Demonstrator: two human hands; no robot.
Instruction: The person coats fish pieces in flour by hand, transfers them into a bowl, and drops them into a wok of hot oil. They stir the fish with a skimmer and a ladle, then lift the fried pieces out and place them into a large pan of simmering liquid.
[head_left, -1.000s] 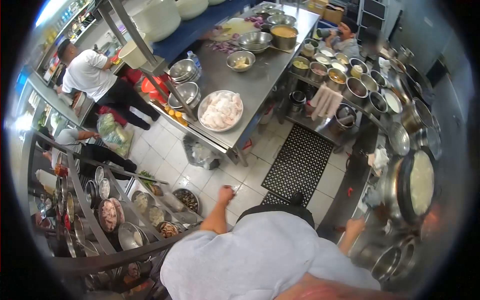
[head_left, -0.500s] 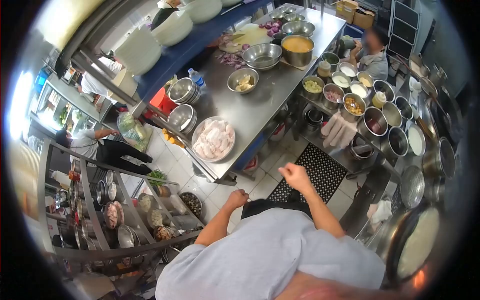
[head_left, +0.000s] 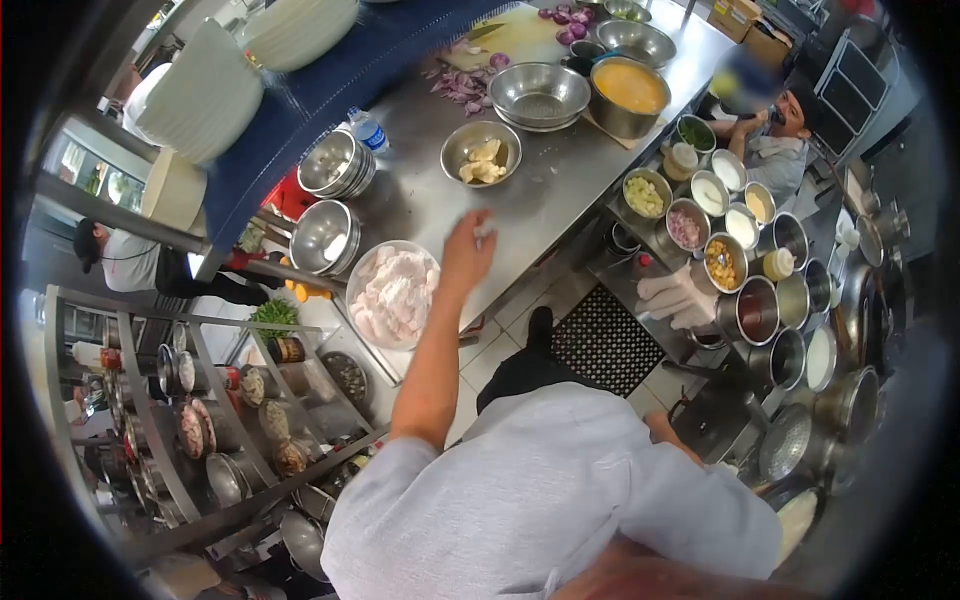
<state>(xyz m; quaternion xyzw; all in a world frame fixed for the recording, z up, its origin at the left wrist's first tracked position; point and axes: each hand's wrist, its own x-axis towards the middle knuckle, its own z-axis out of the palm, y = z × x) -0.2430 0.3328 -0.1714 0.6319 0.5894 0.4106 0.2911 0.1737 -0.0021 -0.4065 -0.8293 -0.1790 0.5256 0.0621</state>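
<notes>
My left hand reaches over the near edge of the steel table, its fingers loosely bent and the thumb apart from them; nothing shows clearly in its grasp. Just beyond it stands a steel bowl with pale yellow chunks inside. To its left is a wide basin of pale raw meat pieces that look like chicken. On my right side only a bit of forearm shows below the sleeve; that hand is hidden by my body.
Steel bowls are stacked by a water bottle. Cut red onions lie farther back, near a pot of orange liquid. Ingredient pots crowd the right counter. A co-worker is behind it; a rack stands left.
My left hand has risen from beside my waist and stretched forward over the table. My right hand has dropped out of sight. My body and view have shifted closer to the table.
</notes>
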